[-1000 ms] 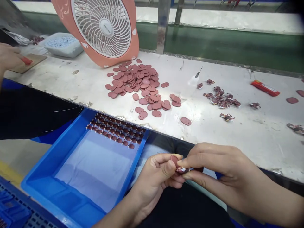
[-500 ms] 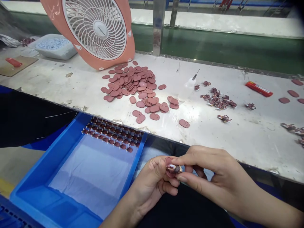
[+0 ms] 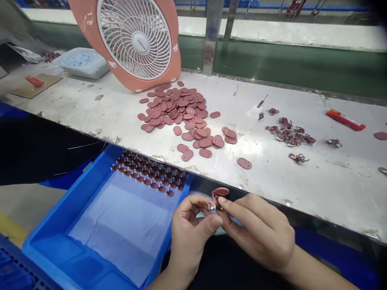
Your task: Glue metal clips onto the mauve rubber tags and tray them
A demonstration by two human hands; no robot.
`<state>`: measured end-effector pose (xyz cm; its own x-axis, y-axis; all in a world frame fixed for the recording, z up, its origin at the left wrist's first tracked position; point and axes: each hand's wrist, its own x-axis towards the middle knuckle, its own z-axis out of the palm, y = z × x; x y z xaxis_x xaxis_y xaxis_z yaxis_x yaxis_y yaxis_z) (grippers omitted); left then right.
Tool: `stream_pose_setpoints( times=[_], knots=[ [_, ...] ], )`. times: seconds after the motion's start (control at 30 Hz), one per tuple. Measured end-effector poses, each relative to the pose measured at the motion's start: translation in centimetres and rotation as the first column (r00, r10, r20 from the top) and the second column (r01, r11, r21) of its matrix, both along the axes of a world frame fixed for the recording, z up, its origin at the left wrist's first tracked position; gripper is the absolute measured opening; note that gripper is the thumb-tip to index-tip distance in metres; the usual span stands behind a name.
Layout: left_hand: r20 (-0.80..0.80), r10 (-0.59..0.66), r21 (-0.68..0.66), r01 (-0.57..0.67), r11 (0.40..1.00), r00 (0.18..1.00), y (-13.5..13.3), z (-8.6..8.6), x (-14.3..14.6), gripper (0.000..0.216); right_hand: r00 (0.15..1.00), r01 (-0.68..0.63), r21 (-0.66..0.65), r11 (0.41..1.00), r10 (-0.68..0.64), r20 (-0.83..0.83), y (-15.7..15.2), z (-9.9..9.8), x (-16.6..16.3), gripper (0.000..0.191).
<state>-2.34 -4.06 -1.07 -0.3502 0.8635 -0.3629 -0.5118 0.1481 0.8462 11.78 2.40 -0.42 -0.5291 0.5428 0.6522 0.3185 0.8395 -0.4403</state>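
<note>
Over my lap, my left hand (image 3: 191, 231) and my right hand (image 3: 262, 230) meet at a small brown figurine (image 3: 212, 205) with white and yellow parts. A reddish-brown oval base (image 3: 221, 191) sits at the figurine's far end, tilted and clear of my fingertips. The right thumb and fingers pinch the figurine from the right. The left thumb and forefinger close on it from the left. Fingers hide part of the figurine. Beyond them, a single oval base (image 3: 244, 163) lies on the white bench (image 3: 145, 143).
A pile of oval bases (image 3: 178, 106) lies before an orange fan (image 3: 178, 60). Loose figurines (image 3: 292, 133), a needle-tipped bottle (image 3: 252, 114) and a red packet (image 3: 345, 120) are to the right. Lower left, a blue tray (image 3: 45, 237) holds rows of based figurines (image 3: 148, 171). A white tub (image 3: 90, 71) stands farther back.
The figurine has been turned, so its oval base now points away from me. Both hands have shifted their grip around it. The camera view has moved slightly left.
</note>
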Motion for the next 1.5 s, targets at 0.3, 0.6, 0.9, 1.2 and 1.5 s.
stream_pose_setpoints(
  times=[0.3, 0.6, 0.9, 1.2, 1.5],
  knots=[
    [-0.185, 0.112, -0.159, -0.142, 0.977, 0.976, -0.4, -1.4, -2.3, 0.027, 0.989, -0.121, 0.039, 0.992, 0.117, 0.09, -0.4, -0.5, -1.7, 0.024],
    [-0.632, -0.186, -0.436, -0.147, 0.888, 0.752, -1.5, -11.5, -11.0, 0.022, 0.98, -0.126, -0.042, 0.991, 0.131, 0.15, -1.0, -2.2, 1.2, 0.028],
    [-0.646, -0.601, -0.691, -0.026, 0.723, 0.47, -0.7, -14.2, -11.2, 0.026, 0.986, -0.082, -0.067, 0.994, 0.091, 0.141, -1.4, -3.4, 2.0, 0.024],
    [-0.666, -0.679, -0.73, -0.085, 0.678, 0.31, -0.8, -14.4, -10.8, 0.03, 0.987, -0.083, -0.078, 0.993, 0.093, 0.134, -1.5, -4.3, 2.8, 0.024],
    [-0.785, -0.586, -0.614, -0.124, 0.78, 0.202, -1.0, -14.9, -10.5, 0.026, 0.988, -0.073, -0.083, 0.994, 0.084, 0.13, -1.4, -4.3, 2.9, 0.026]
  ],
)
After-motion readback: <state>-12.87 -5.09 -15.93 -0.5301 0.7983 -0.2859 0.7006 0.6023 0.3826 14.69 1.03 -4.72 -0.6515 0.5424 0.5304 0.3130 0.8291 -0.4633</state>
